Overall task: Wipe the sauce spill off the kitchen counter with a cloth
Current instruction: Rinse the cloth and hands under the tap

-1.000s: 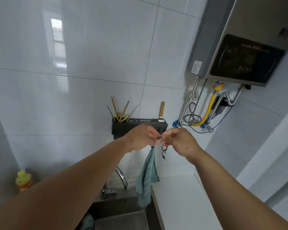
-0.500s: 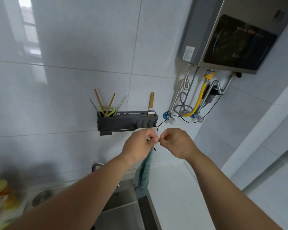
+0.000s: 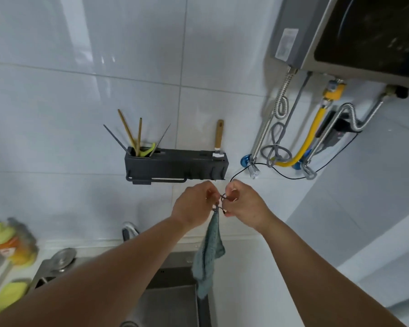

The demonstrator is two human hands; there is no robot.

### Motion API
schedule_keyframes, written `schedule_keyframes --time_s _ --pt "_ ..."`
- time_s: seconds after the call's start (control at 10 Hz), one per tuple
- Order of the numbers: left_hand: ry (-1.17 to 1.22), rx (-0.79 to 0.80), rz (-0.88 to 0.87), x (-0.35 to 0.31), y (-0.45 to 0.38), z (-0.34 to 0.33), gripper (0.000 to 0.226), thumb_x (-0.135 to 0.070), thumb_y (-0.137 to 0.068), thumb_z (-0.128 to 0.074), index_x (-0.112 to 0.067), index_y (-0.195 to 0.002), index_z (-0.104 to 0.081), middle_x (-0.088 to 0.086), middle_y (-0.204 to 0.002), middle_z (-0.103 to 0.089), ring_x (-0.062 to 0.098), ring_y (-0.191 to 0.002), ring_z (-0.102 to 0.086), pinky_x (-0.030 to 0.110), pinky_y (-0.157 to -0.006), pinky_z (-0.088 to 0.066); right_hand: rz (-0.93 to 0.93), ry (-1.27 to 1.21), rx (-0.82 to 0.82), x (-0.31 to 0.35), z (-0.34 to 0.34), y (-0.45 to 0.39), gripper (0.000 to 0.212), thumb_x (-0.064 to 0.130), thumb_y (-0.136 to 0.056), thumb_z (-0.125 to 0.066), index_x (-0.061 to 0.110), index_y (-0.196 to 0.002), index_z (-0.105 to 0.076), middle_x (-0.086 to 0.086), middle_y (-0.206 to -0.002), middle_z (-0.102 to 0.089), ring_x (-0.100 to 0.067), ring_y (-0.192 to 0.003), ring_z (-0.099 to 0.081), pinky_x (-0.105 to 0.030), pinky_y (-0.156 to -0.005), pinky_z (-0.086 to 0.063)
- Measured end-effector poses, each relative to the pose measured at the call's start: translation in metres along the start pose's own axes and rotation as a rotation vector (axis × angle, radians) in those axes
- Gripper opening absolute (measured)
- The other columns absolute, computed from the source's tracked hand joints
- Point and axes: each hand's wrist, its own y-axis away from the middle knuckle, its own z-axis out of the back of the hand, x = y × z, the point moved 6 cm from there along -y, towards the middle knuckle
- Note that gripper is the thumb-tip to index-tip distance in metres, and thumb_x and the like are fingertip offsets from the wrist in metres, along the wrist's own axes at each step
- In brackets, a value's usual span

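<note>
My left hand (image 3: 195,205) and right hand (image 3: 244,206) both pinch a thin black cord (image 3: 240,172) tied to the cloth (image 3: 208,253), which hangs at six o'clock below them; the knot itself is too small to make out.

Bare white tabletop (image 3: 243,279) right of the steel sink (image 3: 165,305) is open for a hand to pass; the hanging teal terry cloth (image 3: 208,253) drapes over its left edge. Above the hands, the dark wall-mounted utensil rack (image 3: 175,166) juts out, a thin black cord (image 3: 281,173) loops just right. Further right, silver and yellow hoses (image 3: 309,138) under the grey water heater (image 3: 354,34) crowd the corner.
</note>
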Motion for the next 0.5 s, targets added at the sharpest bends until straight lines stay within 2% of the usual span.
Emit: schedule_keyframes --time_s 0.1,0.2,0.3,0.4,0.5 --pt "-0.013 -0.129 0.102 -0.001 -0.022 -0.005 0.017 -0.034 -0.102 -0.052 -0.036 -0.090 -0.063 -0.014 -0.087 -0.072 0.009 -0.080 -0.068 0.035 -0.076 -0.058 0.067 0.168 -0.055 0.000 0.014 -0.032 0.018 0.017 -0.089 -0.074 0.032 -0.093 -0.065 0.007 -0.081 -0.071 -0.014 -0.065 -0.073 -0.043 -0.074 -0.064" --pt "-0.023 -0.250 0.189 -0.005 -0.039 -0.009 0.019 -0.039 -0.101 -0.053 -0.032 -0.096 -0.070 -0.013 -0.080 -0.073 0.011 -0.074 -0.069 0.035 -0.070 -0.059 0.137 0.310 -0.243 0.004 0.028 -0.059 0.016 0.027 -0.092 -0.072 0.038 -0.084 -0.064 0.013 -0.082 -0.072 -0.010 -0.071 -0.071 -0.033 -0.071 -0.058" --pt "-0.160 -0.287 0.215 -0.014 -0.053 -0.015 0.021 -0.040 -0.100 -0.052 -0.032 -0.097 -0.072 -0.010 -0.076 -0.071 0.015 -0.068 -0.066 0.032 -0.062 -0.055 0.142 0.454 -0.369 0.000 0.029 -0.077 0.007 0.031 -0.098 -0.067 0.035 -0.093 -0.070 0.012 -0.089 -0.072 -0.014 -0.081 -0.062 -0.030 -0.063 -0.043" --pt "-0.412 -0.265 0.217 -0.023 -0.060 -0.020 0.019 -0.032 -0.100 -0.049 -0.028 -0.099 -0.069 -0.006 -0.076 -0.067 0.021 -0.066 -0.063 0.030 -0.059 -0.047 0.154 0.477 -0.344 -0.008 0.022 -0.085 0.015 0.026 -0.101 -0.061 0.031 -0.102 -0.076 0.008 -0.099 -0.075 -0.018 -0.086 -0.066 -0.030 -0.068 -0.043" --pt "-0.553 -0.190 0.117 -0.020 -0.041 -0.035 0.016 -0.030 -0.099 -0.049 -0.028 -0.115 -0.053 -0.006 -0.072 -0.061 0.020 -0.061 -0.060 0.031 -0.058 -0.048 0.141 0.551 -0.299 -0.038 0.004 -0.073 0.018 0.032 -0.102 -0.058 0.029 -0.100 -0.076 0.008 -0.096 -0.075 -0.013 -0.073 -0.060 -0.024 -0.062 -0.037"
